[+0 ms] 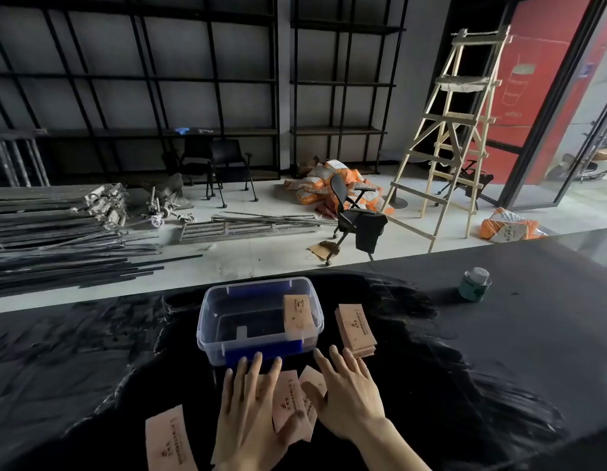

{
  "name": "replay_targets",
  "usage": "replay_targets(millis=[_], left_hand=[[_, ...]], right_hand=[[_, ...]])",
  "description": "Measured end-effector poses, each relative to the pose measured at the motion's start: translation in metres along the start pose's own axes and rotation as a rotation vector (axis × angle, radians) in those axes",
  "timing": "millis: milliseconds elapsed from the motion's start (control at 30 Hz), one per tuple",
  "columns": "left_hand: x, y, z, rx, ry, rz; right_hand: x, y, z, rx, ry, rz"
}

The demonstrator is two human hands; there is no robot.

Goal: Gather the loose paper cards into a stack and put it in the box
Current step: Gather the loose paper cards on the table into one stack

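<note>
Both hands lay flat on the dark worktop [499, 334], just in front of a clear plastic box [258, 321] with blue latches. The left hand [247, 409] rested palm down, its grip spread, fingers pointing toward the near wall of the box and almost touching it. Its thumb side lay over a few loose paper cards [292, 402], tan with printed marks, fanned unevenly between the two hands. The right hand [349, 396] was also palm down with its grip spread, fingers splayed, its thumb edge touching the same cards; neither hand pinched anything.

Another single card [168, 440] lay apart at the lower left, near the left wrist. A squared stack of cards [356, 329] sat on the worktop just right of the box, beyond the right fingertips. Inside the box, one more bundle of cards [297, 316] leaned against the right wall. A small capped jar [475, 283] stood well off to the right.
</note>
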State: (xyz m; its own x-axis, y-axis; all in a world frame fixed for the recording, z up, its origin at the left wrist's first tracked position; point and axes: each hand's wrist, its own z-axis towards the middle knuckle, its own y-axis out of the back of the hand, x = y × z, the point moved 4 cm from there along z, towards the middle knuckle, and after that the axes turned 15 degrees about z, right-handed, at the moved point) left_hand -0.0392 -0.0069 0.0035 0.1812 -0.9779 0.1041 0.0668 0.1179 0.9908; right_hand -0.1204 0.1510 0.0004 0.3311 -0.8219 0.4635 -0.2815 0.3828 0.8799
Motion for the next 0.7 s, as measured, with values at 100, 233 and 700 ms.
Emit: replay_targets(millis=[100, 233, 700], left_hand=[[-0.005, -0.01, -0.009, 0.064, 0.003, 0.016], [-0.006, -0.014, -0.014, 0.063, -0.005, 0.019], [-0.001, -0.019, -0.003, 0.103, 0.076, -0.066]], right_hand=[[-0.002, -0.013, -0.005, 0.026, 0.048, -0.006], [-0.003, -0.023, -0.014, 0.075, 0.102, -0.054], [-0.004, -0.011, -0.02, -0.029, 0.189, -0.074]])
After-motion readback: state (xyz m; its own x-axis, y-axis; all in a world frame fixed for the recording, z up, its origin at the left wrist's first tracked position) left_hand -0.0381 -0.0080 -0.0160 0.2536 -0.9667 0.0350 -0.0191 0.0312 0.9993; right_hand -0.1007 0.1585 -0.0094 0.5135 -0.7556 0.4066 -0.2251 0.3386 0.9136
